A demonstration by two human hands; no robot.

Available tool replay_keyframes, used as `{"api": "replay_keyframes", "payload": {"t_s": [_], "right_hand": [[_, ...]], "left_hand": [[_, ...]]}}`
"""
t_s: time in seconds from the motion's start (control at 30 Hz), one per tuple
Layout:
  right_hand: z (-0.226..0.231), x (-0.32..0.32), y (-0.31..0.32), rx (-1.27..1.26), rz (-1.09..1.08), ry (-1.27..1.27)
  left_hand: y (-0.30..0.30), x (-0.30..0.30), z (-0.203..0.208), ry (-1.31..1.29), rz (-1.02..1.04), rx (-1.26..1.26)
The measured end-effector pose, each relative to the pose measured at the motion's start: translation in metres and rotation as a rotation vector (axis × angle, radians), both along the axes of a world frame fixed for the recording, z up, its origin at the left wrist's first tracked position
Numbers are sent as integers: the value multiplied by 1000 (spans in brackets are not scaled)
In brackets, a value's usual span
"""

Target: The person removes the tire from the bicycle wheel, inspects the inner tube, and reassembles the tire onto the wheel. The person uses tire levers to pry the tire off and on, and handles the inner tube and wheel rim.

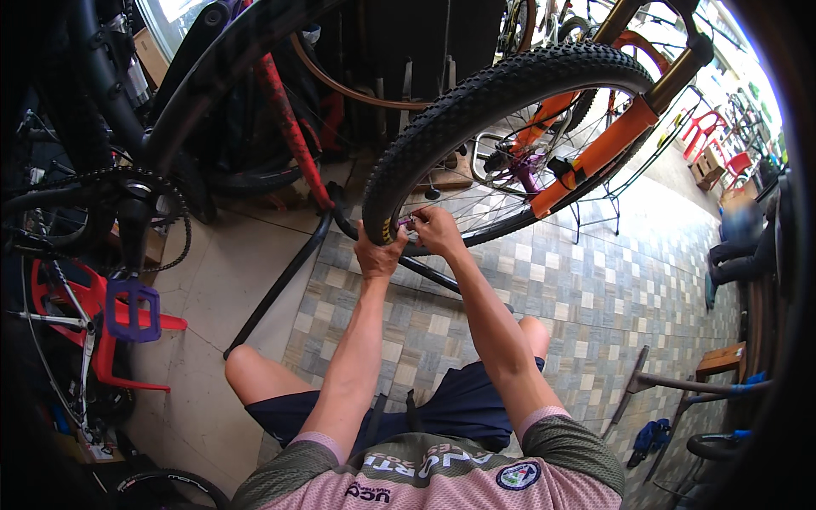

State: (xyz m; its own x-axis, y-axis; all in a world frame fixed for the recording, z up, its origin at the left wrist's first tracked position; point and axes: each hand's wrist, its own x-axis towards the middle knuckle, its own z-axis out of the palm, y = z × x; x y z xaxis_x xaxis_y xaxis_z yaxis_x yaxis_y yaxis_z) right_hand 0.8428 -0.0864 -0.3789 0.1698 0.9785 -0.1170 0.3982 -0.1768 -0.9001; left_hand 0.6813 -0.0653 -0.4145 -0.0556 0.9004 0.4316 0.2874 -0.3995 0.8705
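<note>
while both hands grip, left [379,253] on tyre [476,93], right [436,229] pinching valve [405,223]

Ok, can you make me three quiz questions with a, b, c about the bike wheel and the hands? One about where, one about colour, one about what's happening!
1. Where is the left hand?
a) on the knobby tyre
b) on the purple pedal
c) on a knee

2. What colour is the fork by the wheel?
a) green
b) orange
c) white

3. What is the right hand doing?
a) hanging loose
b) pinching something small at the rim
c) flat on the floor

Answers: 1 a, its fingers wrap the tyre's lower edge. 2 b, the fork leg is bright orange. 3 b, its fingertips meet at the rim beside the spokes.
</note>
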Motion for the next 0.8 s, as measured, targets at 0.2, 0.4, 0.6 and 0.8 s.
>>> {"api": "replay_keyframes", "payload": {"t_s": [0.2,0.4,0.6,0.8], "right_hand": [[16,-4,-17,21,29,475],[5,-3,-20,137,77,475],[11,-5,-25,122,59,563],[4,-13,-23,232,-24,497]], "left_hand": [[-1,-5,3,-39,-14,-49],[1,-4,3,2,-4,-77],[0,-5,3,-20,-3,-40],[1,-3,-4,-33,-31,-47]]}}
